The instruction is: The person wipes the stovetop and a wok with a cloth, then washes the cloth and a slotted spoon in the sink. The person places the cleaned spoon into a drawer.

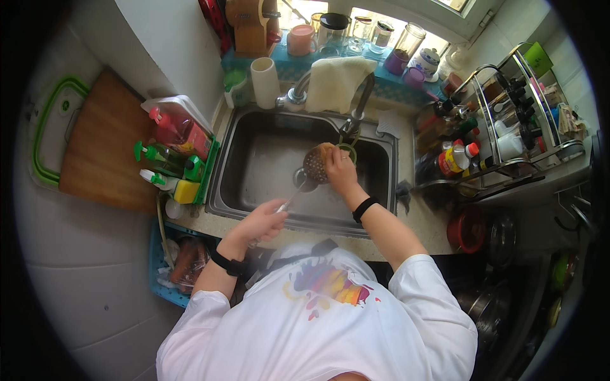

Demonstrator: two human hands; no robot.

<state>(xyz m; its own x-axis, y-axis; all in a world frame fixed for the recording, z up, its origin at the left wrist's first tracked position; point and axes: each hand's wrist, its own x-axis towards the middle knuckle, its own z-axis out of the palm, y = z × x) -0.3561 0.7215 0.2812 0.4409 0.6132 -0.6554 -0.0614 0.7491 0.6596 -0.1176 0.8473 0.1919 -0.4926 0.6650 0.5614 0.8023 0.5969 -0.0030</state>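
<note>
My left hand grips the thin handle of a metal skimmer, whose round perforated head is held over the sink. My right hand presses a tan scrubbing pad or sponge against the upper right of that head; its fingers hide part of both. Beneath them lies the stainless steel sink, with its drain just left of the skimmer head. The faucet reaches down above my right hand. A round green-rimmed item shows partly behind that hand.
Left of the sink, a green caddy holds pump bottles and a yellow sponge. A wooden cutting board leans on the wall. Cups and jars line the sill. On the right stands a metal rack with seasoning bottles.
</note>
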